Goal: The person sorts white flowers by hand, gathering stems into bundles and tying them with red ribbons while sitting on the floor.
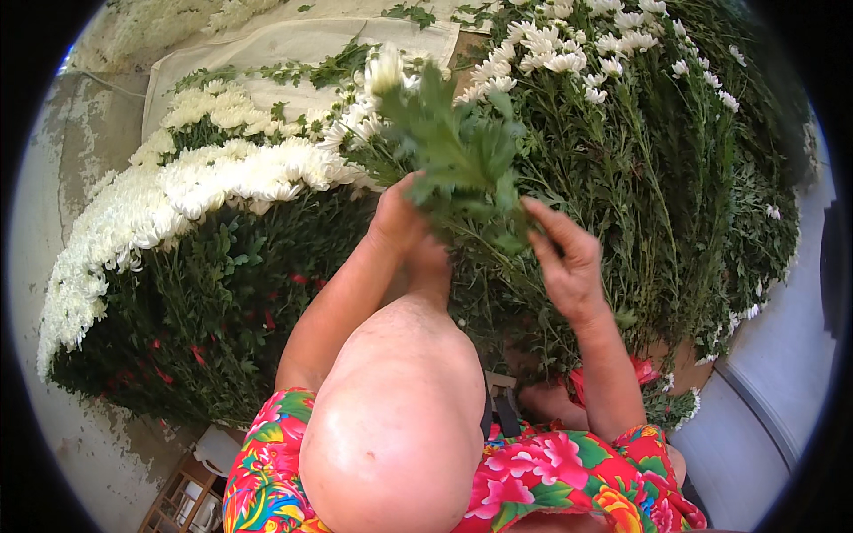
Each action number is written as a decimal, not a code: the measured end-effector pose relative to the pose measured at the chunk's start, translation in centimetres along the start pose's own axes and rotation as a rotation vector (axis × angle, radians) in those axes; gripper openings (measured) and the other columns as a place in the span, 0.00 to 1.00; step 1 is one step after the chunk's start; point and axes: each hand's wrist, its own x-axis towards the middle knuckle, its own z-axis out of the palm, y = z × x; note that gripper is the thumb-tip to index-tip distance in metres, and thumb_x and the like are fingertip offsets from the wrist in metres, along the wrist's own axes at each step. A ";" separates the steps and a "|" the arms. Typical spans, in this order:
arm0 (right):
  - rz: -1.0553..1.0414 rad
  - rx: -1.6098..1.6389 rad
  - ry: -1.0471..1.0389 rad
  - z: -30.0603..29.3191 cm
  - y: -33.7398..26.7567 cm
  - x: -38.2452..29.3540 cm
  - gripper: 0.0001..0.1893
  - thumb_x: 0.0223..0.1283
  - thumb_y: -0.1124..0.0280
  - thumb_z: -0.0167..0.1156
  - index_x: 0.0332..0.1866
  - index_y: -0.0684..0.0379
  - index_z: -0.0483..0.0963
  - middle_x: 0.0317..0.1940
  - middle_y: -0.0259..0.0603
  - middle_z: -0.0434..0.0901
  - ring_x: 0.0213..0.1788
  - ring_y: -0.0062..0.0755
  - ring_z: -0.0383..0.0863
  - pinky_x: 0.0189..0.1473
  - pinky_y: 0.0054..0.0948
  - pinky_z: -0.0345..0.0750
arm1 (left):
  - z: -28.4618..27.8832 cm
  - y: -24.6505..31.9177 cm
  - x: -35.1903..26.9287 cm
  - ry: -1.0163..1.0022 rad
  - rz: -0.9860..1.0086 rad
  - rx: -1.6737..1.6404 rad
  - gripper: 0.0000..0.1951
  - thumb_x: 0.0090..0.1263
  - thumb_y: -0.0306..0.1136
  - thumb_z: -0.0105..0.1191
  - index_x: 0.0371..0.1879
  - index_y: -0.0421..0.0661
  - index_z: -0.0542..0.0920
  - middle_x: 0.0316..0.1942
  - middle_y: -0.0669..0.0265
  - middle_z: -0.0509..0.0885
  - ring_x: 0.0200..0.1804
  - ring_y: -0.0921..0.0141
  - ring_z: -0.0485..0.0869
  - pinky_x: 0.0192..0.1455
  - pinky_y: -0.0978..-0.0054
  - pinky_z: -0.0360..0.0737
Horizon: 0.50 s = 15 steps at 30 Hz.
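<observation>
My left hand [402, 212] is closed around leafy green stems of white chrysanthemums [385, 72], whose flower heads point away from me. The moving green leaves [460, 143] are blurred and hide part of its fingers. To the right, my right hand [563, 256] is raised at the edge of these leaves, thumb and fingers bent; whether it pinches a leaf or stem cannot be told. My bare knee lies below and between both forearms.
Bundled white chrysanthemums [233, 180] with red ties curve along the left. A large heap of long-stemmed chrysanthemums [620, 180] fills the right. Ahead lies a pale cloth sheet [246, 50] with loose leafy sprigs. A wooden rack [180, 500] stands at lower left.
</observation>
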 end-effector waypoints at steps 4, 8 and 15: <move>0.014 -0.018 -0.024 2.7 1.8 -2.1 0.22 0.66 0.86 0.60 0.64 0.58 0.81 0.38 0.44 0.85 0.37 0.31 0.82 0.45 0.23 0.78 | -4.3 -0.7 1.2 -0.160 0.328 0.595 0.24 0.84 0.42 0.39 0.66 0.36 0.76 0.62 0.52 0.84 0.62 0.54 0.84 0.69 0.52 0.80; 0.065 0.049 -0.036 3.2 3.6 -2.5 0.21 0.68 0.85 0.59 0.64 0.59 0.81 0.47 0.46 0.88 0.47 0.32 0.87 0.52 0.25 0.80 | -4.7 -0.7 1.3 -0.364 0.159 0.063 0.25 0.83 0.43 0.43 0.67 0.37 0.75 0.62 0.51 0.83 0.63 0.55 0.83 0.69 0.52 0.80; 0.163 0.152 -0.135 2.7 4.8 -3.1 0.19 0.71 0.82 0.57 0.65 0.62 0.80 0.56 0.48 0.88 0.56 0.32 0.87 0.62 0.26 0.78 | -2.4 -1.0 0.0 -0.253 0.020 -0.148 0.27 0.79 0.50 0.56 0.65 0.39 0.77 0.60 0.55 0.85 0.60 0.56 0.85 0.68 0.52 0.80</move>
